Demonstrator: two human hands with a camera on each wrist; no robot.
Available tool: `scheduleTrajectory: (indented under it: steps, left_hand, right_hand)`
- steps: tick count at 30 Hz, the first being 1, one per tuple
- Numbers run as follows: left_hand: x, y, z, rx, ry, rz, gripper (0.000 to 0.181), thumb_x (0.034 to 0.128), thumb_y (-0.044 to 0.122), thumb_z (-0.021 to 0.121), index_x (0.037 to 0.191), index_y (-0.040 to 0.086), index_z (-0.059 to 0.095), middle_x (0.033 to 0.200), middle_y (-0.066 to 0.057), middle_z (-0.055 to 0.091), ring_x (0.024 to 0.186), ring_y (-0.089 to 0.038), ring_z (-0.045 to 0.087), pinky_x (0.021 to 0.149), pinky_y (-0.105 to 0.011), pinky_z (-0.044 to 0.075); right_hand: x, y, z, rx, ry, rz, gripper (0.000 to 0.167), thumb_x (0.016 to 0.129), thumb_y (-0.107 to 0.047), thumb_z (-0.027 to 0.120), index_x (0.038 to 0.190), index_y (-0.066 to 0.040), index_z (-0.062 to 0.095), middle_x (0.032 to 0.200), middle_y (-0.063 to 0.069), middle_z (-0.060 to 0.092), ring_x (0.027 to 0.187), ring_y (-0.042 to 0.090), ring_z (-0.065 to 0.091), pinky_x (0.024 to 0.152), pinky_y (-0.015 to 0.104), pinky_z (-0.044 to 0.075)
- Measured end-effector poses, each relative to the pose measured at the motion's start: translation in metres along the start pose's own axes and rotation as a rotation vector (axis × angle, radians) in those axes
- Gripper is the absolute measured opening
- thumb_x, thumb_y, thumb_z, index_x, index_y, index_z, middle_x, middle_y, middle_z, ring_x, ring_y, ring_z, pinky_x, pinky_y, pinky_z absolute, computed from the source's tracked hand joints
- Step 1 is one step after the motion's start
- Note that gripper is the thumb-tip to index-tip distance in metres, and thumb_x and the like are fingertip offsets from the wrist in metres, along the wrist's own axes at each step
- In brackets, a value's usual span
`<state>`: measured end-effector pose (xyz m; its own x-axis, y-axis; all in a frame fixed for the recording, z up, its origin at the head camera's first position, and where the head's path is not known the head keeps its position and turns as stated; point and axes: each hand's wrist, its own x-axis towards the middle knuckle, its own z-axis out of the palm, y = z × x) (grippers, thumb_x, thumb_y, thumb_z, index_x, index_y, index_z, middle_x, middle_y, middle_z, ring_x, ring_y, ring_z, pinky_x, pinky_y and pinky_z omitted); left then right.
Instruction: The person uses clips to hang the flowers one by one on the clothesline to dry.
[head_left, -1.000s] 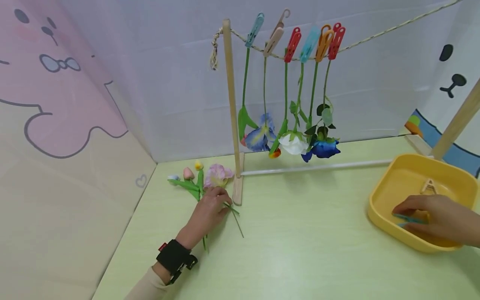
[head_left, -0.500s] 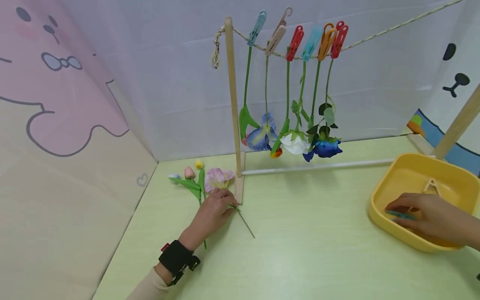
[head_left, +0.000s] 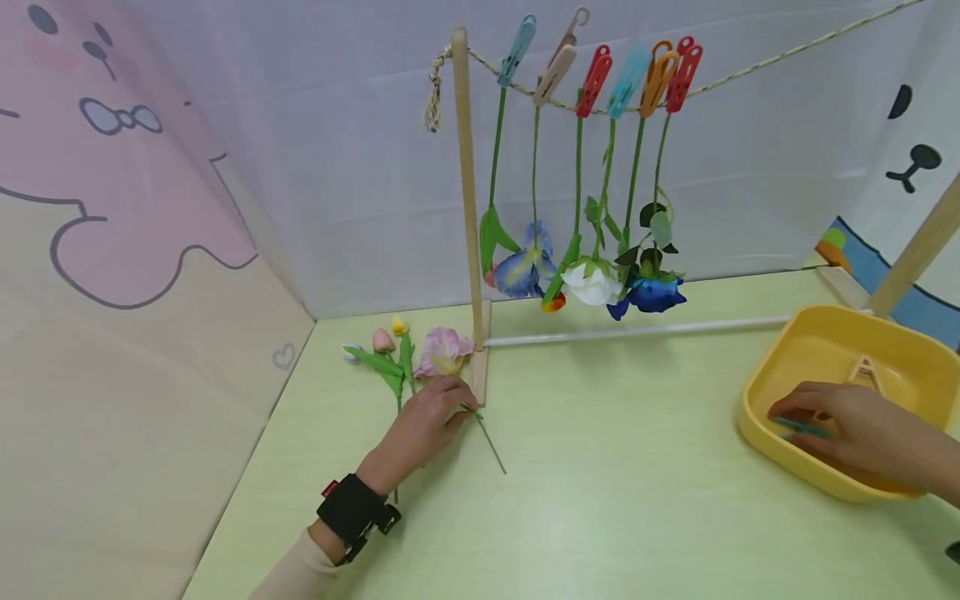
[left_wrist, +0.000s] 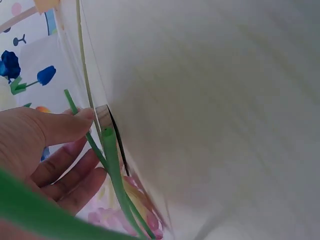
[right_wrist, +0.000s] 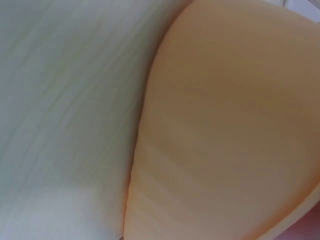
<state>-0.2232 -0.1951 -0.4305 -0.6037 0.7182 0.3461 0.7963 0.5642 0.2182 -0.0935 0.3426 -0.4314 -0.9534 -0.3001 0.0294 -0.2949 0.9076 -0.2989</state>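
Pink flower (head_left: 444,352) is lying on the desk (head_left: 600,500), bloom just beside the foot of the left wooden post (head_left: 467,167). I'm seeing the left hand (head_left: 431,417) pinching a stem just below that bloom; one thin stem (head_left: 491,443) is sticking out past the fingers. Tulips (head_left: 383,340) are lying just left of the bloom. Right hand (head_left: 862,429) is gripping a teal clip (head_left: 804,428) inside the yellow basket (head_left: 787,467); a beige clip (head_left: 867,373) is sitting behind it. Six flowers (head_left: 592,284) are hanging upside down from clips (head_left: 595,82) on the rope (head_left: 787,57).
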Motion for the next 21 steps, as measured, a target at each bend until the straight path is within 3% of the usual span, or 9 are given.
scheduleTrajectory:
  steps: [6, 11, 17, 21]
  left_hand:
    - [0.006, -0.015, 0.004, 0.058, -0.038, -0.033, 0.022, 0.0821, -0.007, 0.082, 0.095, 0.01, 0.077, 0.098, 0.0, 0.067, 0.097, -0.019, 0.065, 0.081, -0.031, 0.058]
    - [0.003, -0.017, 0.0, 0.098, -0.07, -0.038, 0.02, 0.0841, -0.007, 0.08, 0.092, 0.011, 0.076, 0.094, 0.0, 0.066, 0.094, -0.021, 0.064, 0.081, -0.034, 0.057]
    - [-0.001, -0.017, -0.004, 0.104, -0.081, -0.042, 0.018, 0.0841, -0.006, 0.081, 0.091, 0.01, 0.074, 0.094, -0.003, 0.066, 0.092, -0.022, 0.064, 0.08, -0.034, 0.057]
    - [-0.004, -0.016, -0.009, 0.115, -0.089, -0.054, 0.018, 0.0837, -0.006, 0.081, 0.088, 0.01, 0.074, 0.091, -0.002, 0.065, 0.089, -0.021, 0.062, 0.077, -0.033, 0.056]
  right_hand:
    - [0.01, 0.002, 0.003, -0.039, 0.001, 0.024, 0.027, 0.084, -0.021, 0.085, 0.109, -0.013, 0.077, 0.1, -0.01, 0.069, 0.081, 0.0, 0.062, 0.073, 0.029, 0.059]
    - [0.009, -0.004, -0.001, -0.051, -0.009, 0.037, 0.025, 0.084, -0.022, 0.085, 0.106, -0.012, 0.077, 0.098, -0.008, 0.07, 0.08, 0.007, 0.066, 0.074, 0.037, 0.06]
    - [0.003, -0.009, -0.003, -0.086, 0.052, 0.05, 0.025, 0.081, -0.024, 0.087, 0.099, -0.009, 0.077, 0.089, -0.009, 0.072, 0.074, 0.009, 0.067, 0.069, 0.04, 0.06]
    - [0.0, -0.01, -0.005, -0.06, 0.054, 0.088, 0.028, 0.082, -0.023, 0.086, 0.1, -0.006, 0.075, 0.086, -0.009, 0.072, 0.072, 0.011, 0.068, 0.081, 0.059, 0.054]
